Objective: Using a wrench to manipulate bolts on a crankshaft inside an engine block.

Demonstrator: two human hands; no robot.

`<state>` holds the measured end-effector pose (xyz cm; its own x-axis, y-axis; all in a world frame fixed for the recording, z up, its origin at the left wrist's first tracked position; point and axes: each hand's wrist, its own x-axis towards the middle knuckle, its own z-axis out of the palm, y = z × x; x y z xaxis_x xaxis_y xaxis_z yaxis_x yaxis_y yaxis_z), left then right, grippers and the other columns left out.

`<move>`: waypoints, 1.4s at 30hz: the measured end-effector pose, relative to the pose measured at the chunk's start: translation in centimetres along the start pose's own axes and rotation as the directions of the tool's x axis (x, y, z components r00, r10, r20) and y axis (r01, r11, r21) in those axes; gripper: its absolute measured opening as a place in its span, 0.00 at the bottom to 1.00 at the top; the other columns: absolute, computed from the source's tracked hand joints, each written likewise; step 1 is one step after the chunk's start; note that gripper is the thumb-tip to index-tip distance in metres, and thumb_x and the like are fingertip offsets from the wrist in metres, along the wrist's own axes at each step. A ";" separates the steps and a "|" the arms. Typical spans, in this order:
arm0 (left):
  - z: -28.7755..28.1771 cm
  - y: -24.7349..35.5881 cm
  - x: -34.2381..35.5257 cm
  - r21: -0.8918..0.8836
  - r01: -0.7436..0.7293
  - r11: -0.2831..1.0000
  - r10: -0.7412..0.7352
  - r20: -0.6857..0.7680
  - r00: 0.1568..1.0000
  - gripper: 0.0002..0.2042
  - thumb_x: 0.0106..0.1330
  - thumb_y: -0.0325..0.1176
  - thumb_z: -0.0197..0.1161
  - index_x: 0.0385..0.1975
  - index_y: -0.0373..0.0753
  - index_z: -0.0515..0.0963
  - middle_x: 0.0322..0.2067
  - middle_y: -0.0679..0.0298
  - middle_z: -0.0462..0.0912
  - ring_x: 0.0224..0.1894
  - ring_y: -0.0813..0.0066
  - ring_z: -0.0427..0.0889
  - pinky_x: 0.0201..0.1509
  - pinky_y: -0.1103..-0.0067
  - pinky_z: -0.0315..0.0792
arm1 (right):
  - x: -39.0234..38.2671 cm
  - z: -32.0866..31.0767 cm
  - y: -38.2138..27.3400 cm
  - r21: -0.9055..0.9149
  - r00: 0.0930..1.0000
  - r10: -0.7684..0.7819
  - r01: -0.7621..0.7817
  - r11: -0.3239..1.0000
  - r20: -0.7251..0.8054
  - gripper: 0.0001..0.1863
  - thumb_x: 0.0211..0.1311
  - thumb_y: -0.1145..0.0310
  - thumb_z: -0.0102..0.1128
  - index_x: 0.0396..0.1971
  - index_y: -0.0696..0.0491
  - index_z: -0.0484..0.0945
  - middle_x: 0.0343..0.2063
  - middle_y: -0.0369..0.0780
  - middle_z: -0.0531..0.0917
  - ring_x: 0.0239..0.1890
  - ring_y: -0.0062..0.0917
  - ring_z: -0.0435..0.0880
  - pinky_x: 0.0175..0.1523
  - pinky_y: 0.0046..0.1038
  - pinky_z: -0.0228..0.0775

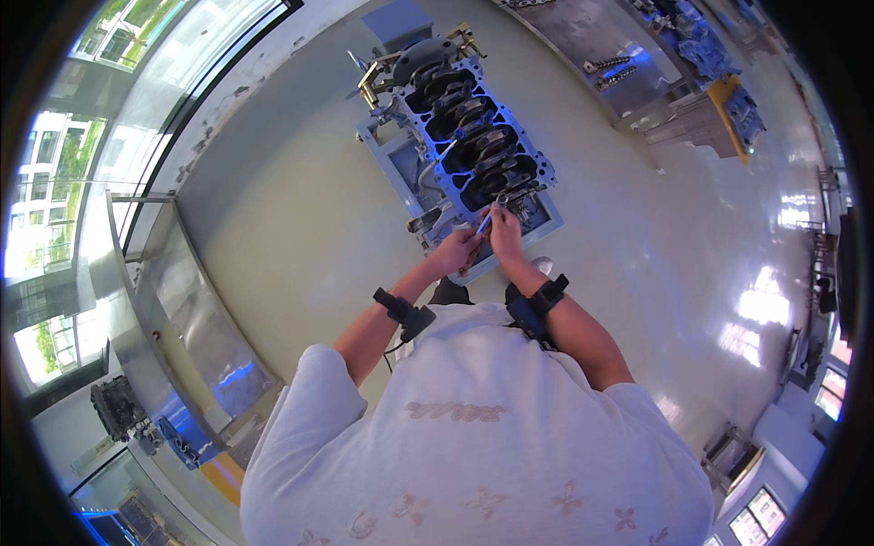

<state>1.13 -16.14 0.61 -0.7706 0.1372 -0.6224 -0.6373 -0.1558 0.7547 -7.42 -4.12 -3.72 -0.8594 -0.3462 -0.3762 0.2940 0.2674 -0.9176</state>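
Note:
In front of me stands an engine block (pixel 439 123) with a blue top face, its crankshaft (pixel 469 118) lying exposed along the middle. My left hand (pixel 455 251) and my right hand (pixel 505 235) are close together at the block's near end. A slender blue-and-white tool (pixel 484 224) slants between them, and the fingers of both hands are closed on it. Its exact kind is too small to make out. Beneath the hands shows something reddish-brown (pixel 469 266), partly hidden. Just past my right fingertips, a small metal part (pixel 503 198) sits by the block's edge.
The block rests on a grey stand with a tray (pixel 543 221) around its near end. A metal bench (pixel 592 50) at the far right carries two camshafts (pixel 614 73). More steel benches (pixel 196 309) line the left, beside the windows. Another engine (pixel 123 408) is at lower left.

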 end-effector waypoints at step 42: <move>1.5 7.0 5.6 0.696 0.323 0.641 0.259 -0.593 0.762 0.17 0.57 0.51 0.61 0.30 0.42 0.82 0.26 0.58 0.83 0.33 0.57 0.82 0.35 0.68 0.74 | 10.1 -12.2 -5.3 -0.645 0.948 -0.080 0.269 0.715 0.307 0.11 0.53 0.60 0.65 0.36 0.46 0.84 0.24 0.34 0.84 0.20 0.21 0.81 0.30 0.25 0.72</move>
<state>-7.60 -15.03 2.69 -0.7564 -0.5164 -0.4016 -0.6535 0.6250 0.4271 -22.74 1.93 -1.05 -0.7098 -0.6261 -0.3227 -0.2908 0.6777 -0.6753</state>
